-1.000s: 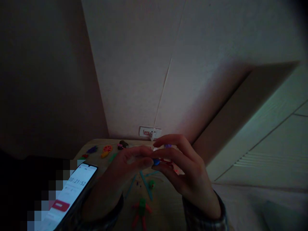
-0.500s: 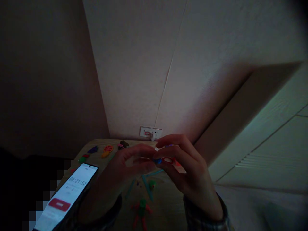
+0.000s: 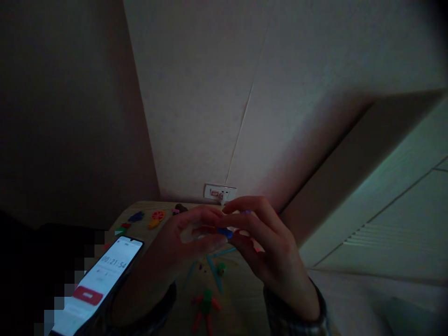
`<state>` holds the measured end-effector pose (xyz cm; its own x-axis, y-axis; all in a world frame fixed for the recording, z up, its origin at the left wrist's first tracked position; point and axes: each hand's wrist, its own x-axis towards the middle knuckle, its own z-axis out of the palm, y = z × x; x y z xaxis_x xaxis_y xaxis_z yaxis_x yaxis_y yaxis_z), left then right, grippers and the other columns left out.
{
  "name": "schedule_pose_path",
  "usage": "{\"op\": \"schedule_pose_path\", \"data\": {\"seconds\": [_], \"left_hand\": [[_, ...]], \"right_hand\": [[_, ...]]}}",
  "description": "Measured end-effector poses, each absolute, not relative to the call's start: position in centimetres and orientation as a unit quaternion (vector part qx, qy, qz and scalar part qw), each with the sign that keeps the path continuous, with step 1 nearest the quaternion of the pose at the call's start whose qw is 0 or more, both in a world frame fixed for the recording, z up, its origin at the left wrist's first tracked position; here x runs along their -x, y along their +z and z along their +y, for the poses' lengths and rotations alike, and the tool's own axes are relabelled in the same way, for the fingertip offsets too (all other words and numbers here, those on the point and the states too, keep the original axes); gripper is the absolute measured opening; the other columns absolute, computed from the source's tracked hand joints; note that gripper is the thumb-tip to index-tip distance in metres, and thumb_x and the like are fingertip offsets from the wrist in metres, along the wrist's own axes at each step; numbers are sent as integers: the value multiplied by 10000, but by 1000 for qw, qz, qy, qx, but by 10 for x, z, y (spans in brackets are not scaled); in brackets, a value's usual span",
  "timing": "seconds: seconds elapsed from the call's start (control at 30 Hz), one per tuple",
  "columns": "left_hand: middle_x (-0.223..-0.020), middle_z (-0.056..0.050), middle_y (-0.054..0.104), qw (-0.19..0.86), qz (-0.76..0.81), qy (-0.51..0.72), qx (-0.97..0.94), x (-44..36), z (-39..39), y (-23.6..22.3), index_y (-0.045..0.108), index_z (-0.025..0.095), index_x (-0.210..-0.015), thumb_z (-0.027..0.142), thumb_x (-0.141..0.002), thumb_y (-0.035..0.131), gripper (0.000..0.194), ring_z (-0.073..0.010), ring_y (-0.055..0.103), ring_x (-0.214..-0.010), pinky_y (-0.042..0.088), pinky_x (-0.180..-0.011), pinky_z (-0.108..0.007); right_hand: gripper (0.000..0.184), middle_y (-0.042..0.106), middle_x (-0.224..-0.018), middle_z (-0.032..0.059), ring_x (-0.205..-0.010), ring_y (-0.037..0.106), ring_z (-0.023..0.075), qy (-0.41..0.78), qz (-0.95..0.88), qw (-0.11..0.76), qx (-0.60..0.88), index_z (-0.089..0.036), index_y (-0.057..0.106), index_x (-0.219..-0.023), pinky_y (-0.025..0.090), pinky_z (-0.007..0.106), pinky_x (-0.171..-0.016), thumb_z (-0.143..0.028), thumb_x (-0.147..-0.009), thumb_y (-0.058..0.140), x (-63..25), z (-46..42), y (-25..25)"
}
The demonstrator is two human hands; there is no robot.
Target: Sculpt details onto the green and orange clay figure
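Above the middle of the table, my left hand (image 3: 191, 233) and my right hand (image 3: 271, 238) meet at the fingertips. Between them they pinch a small blue piece of what looks like modelling clay (image 3: 224, 232). Below on the table lies a little figure (image 3: 206, 303) with a green body and red limbs. A small green ball-like piece (image 3: 221, 269) rests above it. Thin light-blue sticks (image 3: 214, 273) lie beneath my hands, with tiny dark crumbs beside them. My right fingers partly hide a purple piece (image 3: 247, 212) and a reddish piece behind them.
A lit phone (image 3: 101, 280) showing a timer lies at the left of the wooden table (image 3: 241, 298). Small coloured pieces, including a red wheel-like one (image 3: 158, 215) and a dark blue one (image 3: 136, 216), lie at the back left. A wall socket (image 3: 220, 192) holds a plug.
The blue clay now shows more between my fingertips and looks longer. My right hand has shifted slightly left, and the phone timer has advanced.
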<state>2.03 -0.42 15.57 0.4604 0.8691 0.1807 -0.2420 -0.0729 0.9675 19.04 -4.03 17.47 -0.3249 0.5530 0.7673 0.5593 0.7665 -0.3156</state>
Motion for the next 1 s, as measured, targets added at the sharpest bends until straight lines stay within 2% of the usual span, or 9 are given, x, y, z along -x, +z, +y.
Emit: {"op": "schedule_pose_path", "data": {"seconds": [0.23,0.37,0.47,0.63,0.83,1.0], "left_hand": [[-913,-60,715,614,267,443,-597,-19,-3,154,714,182,-738,342,-679,803,193,-226,658,-848,545,-773,-320],[-963,-63,705,619,258,447,-592,-18,-3,156,694,177,-663,305,-666,815,176,-226,655,-868,542,-791,-327],[-985,-62,704,619,273,439,-591,-18,-4,159,705,178,-676,255,-688,798,122,-228,659,-888,540,-809,-333],[-908,-52,710,598,270,467,-593,-17,-3,161,712,190,-653,280,-673,803,130,-231,649,-880,535,-807,-327],[-892,-42,716,619,261,444,-593,-15,-1,159,735,194,-725,303,-701,784,122,-203,643,-845,520,-780,-304],[-786,8,712,654,232,425,-581,-17,-3,156,750,205,-810,298,-738,750,118,-153,652,-768,512,-729,-242]], "right_hand": [[121,651,-998,64,-903,635,173,-25,-818,471,328,-201,641,-993,543,281,-743,-152,-930,550,-189,-41,176],[118,651,-987,59,-897,637,174,-20,-815,476,329,-201,631,-976,544,292,-753,-134,-925,548,-188,-41,175],[106,649,-1002,58,-925,631,176,-6,-816,477,327,-198,623,-977,546,301,-776,-138,-929,549,-188,-41,174],[123,646,-1034,60,-957,633,185,22,-816,467,339,-216,634,-1043,556,313,-784,-203,-929,589,-192,-44,174],[72,654,-981,45,-909,640,178,8,-804,488,340,-220,646,-964,553,307,-766,-202,-934,583,-190,-47,176],[101,658,-981,44,-902,644,173,-1,-797,505,332,-216,621,-1024,560,296,-774,-209,-925,601,-187,-48,176]]}}
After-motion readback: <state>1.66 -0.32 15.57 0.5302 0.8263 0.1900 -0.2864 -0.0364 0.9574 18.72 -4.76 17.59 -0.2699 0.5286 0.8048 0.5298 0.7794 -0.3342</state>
